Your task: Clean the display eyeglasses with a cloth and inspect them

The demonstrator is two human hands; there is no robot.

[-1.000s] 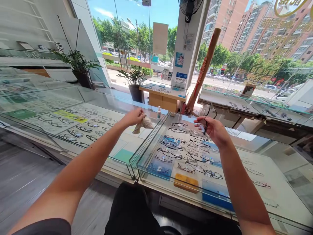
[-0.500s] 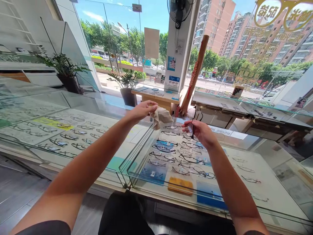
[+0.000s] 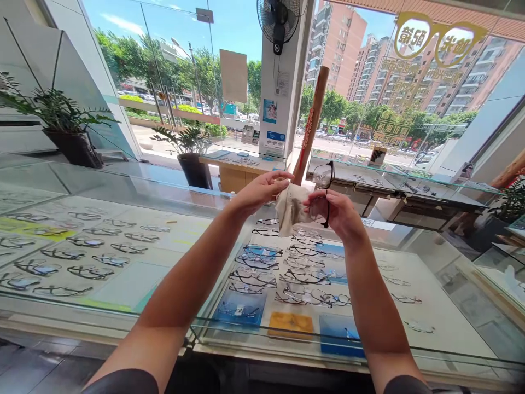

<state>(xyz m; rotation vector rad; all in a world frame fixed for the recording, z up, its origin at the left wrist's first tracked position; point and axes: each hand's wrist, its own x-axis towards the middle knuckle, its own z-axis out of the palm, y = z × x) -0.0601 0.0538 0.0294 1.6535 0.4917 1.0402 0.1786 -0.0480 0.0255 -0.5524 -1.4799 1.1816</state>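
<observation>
My left hand (image 3: 262, 191) pinches a beige cleaning cloth (image 3: 289, 210) that hangs down from its fingers. Close beside it, my right hand (image 3: 334, 210) grips a pair of black-framed glasses (image 3: 323, 180), one lens sticking up above the fingers. Cloth and glasses meet between the two hands, above a glass display counter (image 3: 430, 350). Under the glass lie rows of eyeglass frames (image 3: 287, 273) on white and blue trays.
A second glass showcase (image 3: 82, 246) with more frames stretches to the left. Potted plants (image 3: 68, 128) stand at the back left and by the window (image 3: 188, 148). A wooden pole (image 3: 309, 123) leans on a pillar with a wall fan (image 3: 279, 19). More counters run along the right window.
My left hand lifted the cloth off the counter and carried it right to the glasses. My right hand raised the glasses. The view shifted right and upward.
</observation>
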